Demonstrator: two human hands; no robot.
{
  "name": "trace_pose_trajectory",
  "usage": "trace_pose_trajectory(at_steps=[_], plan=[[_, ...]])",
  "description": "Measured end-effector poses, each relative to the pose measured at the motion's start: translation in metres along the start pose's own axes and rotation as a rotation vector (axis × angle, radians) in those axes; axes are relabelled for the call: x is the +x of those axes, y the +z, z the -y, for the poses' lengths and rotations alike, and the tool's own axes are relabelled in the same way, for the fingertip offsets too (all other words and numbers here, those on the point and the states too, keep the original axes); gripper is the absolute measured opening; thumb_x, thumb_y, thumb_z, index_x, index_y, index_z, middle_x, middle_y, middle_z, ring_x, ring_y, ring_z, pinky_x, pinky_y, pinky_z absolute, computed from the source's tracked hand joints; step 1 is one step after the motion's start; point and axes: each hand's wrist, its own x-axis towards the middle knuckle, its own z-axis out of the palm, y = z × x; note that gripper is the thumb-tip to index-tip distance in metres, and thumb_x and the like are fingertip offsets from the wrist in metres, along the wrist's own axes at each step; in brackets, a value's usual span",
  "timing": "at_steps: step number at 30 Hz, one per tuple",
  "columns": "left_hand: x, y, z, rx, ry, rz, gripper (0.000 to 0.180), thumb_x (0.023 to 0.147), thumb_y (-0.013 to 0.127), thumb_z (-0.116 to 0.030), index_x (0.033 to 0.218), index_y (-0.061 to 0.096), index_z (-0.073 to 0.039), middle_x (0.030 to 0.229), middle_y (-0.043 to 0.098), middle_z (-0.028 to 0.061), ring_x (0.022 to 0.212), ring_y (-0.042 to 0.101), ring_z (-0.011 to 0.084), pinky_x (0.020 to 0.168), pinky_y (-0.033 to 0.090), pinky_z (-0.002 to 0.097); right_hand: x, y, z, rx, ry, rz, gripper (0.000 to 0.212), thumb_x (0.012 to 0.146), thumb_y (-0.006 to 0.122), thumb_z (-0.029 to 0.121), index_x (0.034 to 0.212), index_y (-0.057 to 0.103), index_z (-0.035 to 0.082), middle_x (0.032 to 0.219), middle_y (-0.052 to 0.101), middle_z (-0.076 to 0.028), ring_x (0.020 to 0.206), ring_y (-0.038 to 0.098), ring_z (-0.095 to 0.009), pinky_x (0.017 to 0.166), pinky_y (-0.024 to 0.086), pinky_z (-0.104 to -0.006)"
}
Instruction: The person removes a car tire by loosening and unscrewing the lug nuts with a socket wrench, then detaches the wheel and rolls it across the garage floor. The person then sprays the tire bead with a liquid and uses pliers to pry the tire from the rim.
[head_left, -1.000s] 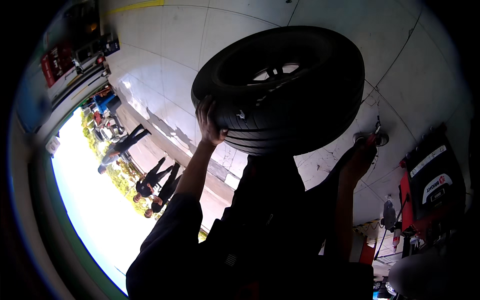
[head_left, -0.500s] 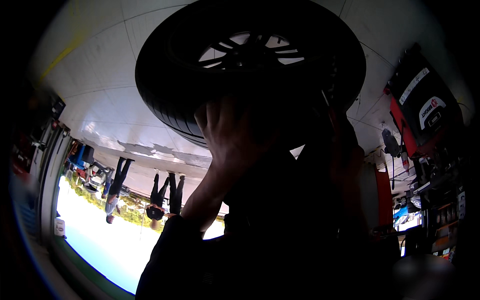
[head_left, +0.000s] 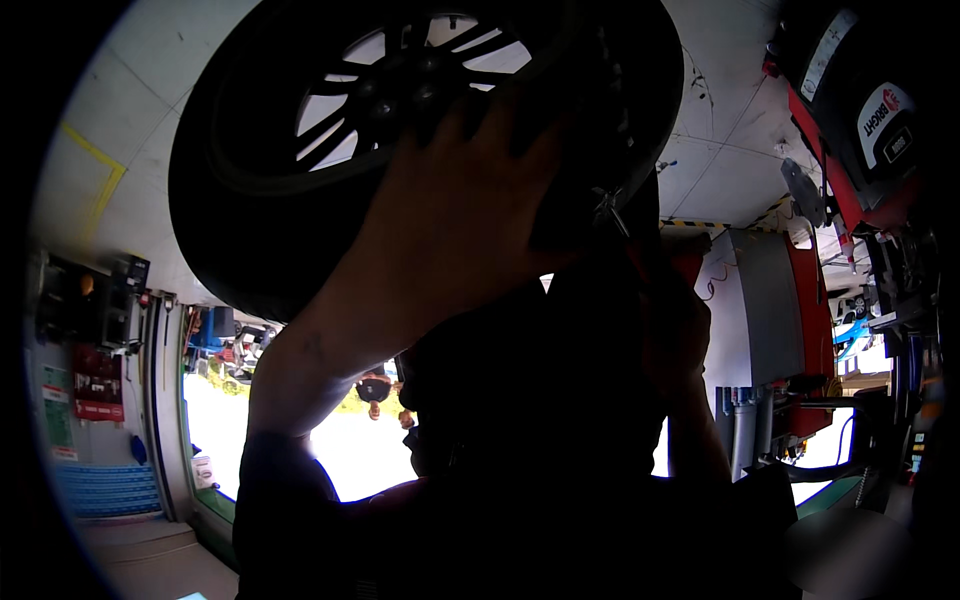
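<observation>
A dark tyre on a multi-spoke rim, a car wheel, fills the top of the view, standing tilted. My left hand lies across its near sidewall, fingers spread toward the spokes. To its right, my right hand is closed, mostly in deep shadow. It grips a slim tool with a silver metal tip, which points at the tyre's right side. The tool's exact kind is hidden by the dark. Whether its tip touches the rubber cannot be told.
A red and black workshop machine stands at the right, with a grey and red cabinet below it in the picture. Pale floor marked with a yellow line lies at upper left. Two people appear upside down beyond an opening.
The wheel has shifted left and looms larger as the view turned. My left hand has gone from the tread to the sidewall, its fingers now spread. The metal tip shows more plainly.
</observation>
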Motion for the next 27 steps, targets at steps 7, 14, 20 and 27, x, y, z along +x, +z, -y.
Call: trace_pose_trajectory(at_steps=[7,14,20,27], plan=[[0.035,0.007,-0.020,0.150,-0.019,0.118,0.086,0.076,0.059,-0.059,0.140,0.029,-0.010,0.128,0.042,0.0274,0.116,0.044,0.0475,0.084,0.048,0.0578,0.019,-0.006,-0.011,0.144,-0.032,-0.072,0.041,0.086,0.046,-0.001,0.127,0.048,-0.001,0.115,0.060,-0.018,0.100,0.062,-0.025,0.084,0.049,-0.0311],[0.048,0.009,-0.030,0.171,-0.008,0.099,0.085,0.076,0.059,-0.059,0.139,0.030,-0.009,0.129,0.041,0.0263,0.115,0.045,0.0486,0.083,0.048,0.0574,0.009,-0.017,-0.011,0.219,0.016,-0.102,0.041,0.088,0.044,0.003,0.129,0.044,-0.004,0.118,0.058,-0.019,0.105,0.060,-0.025,0.089,0.047,-0.0317],[0.050,0.015,-0.033,0.162,-0.030,0.087,0.085,0.075,0.060,-0.059,0.138,0.032,-0.008,0.130,0.040,0.0268,0.112,0.047,0.0493,0.084,0.046,0.0578,0.014,-0.002,-0.014,0.400,0.127,-0.101,0.040,0.089,0.043,0.004,0.129,0.043,-0.004,0.117,0.058,-0.019,0.106,0.059,-0.026,0.091,0.045,-0.0332],[0.048,0.017,-0.036,0.153,-0.039,0.092,0.087,0.074,0.060,-0.061,0.138,0.032,-0.008,0.130,0.039,0.0268,0.114,0.045,0.0498,0.088,0.042,0.0596,0.022,-0.029,-0.009,-0.001,-0.040,-0.044,0.038,0.086,0.049,0.000,0.124,0.052,0.001,0.101,0.063,-0.017,0.083,0.064,-0.023,0.070,0.051,-0.0297]])
